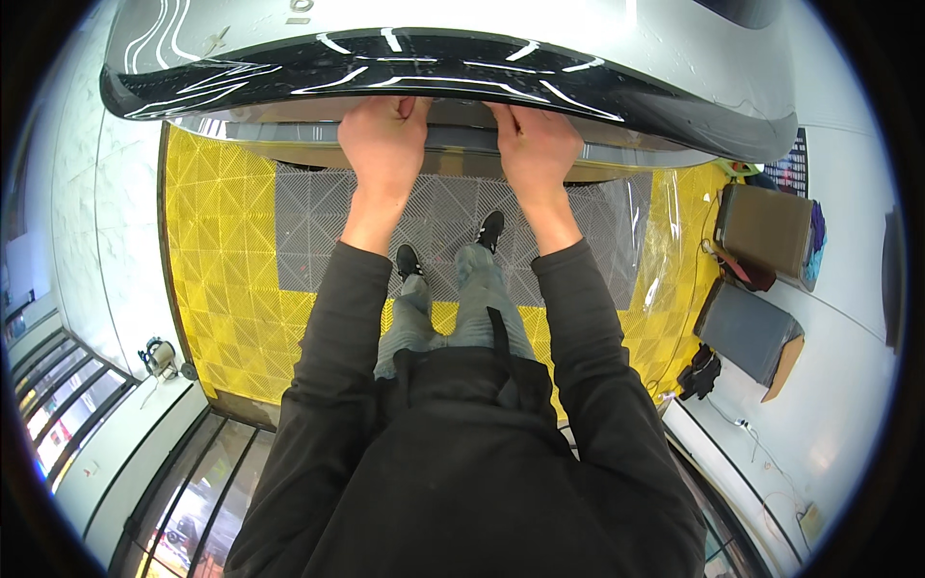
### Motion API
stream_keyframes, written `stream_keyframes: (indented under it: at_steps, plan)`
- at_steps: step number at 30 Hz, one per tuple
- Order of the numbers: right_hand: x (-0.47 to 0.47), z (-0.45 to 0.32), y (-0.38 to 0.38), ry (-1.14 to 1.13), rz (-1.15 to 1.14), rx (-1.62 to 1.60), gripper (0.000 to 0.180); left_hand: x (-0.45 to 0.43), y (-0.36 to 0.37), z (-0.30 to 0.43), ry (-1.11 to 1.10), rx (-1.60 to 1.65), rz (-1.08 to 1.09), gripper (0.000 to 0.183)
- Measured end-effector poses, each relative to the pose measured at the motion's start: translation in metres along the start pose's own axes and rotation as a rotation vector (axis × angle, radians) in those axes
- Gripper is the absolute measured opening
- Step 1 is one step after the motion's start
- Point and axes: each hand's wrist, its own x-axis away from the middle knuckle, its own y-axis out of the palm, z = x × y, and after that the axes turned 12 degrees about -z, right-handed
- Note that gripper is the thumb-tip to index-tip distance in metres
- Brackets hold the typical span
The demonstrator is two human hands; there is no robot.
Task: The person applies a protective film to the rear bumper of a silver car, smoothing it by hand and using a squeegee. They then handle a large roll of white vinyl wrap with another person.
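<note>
A white car body panel [462, 16] with raised badge characters crosses the top of the view. Below it runs a glossy black trim panel [433, 61], with ceiling lights reflected in it and small droplets or specks on its surface. My left hand [383, 137] and my right hand [538, 141] reach up to its lower edge, a short way apart. Both have curled fingers, and the fingertips go out of sight beneath the black edge. What they grip there, if anything, is hidden. Behind my wrists lies a lower glossy bumper section [462, 137].
Grey and yellow grid floor tiles [224, 289] lie underfoot. To the right stand a brown cardboard box [762, 224] and a dark grey box [748, 329], with a black glove-like item [699, 372] and cables nearby. Clear plastic film [668, 224] hangs or lies at right. A small device [157, 356] sits left.
</note>
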Motion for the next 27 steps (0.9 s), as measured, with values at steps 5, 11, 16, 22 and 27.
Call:
stream_keyframes:
  at_steps: [5, 11, 16, 22, 27]
  plan:
    - [0.002, 0.002, -0.006, 0.053, -0.043, -0.009, 0.011, 0.005, 0.003, -0.003, -0.022, -0.076, -0.041, 0.035]
    - [-0.001, -0.009, -0.032, 0.359, -0.307, -0.255, 0.019, 0.007, 0.002, 0.000, -0.136, 0.065, -0.096, 0.029]
    - [-0.004, -0.001, -0.045, 0.864, -0.529, -1.513, 0.021, 0.008, 0.008, 0.006, -0.387, 0.831, -0.128, 0.022]
    - [-0.003, 0.002, -0.031, 0.921, -0.613, -2.437, 0.030, 0.009, -0.011, 0.014, -0.580, 1.185, -0.204, 0.027]
    - [0.003, -0.016, -0.020, 0.900, -0.358, -2.413, 0.020, 0.007, -0.009, 0.011, -0.565, 1.196, -0.185, 0.025]
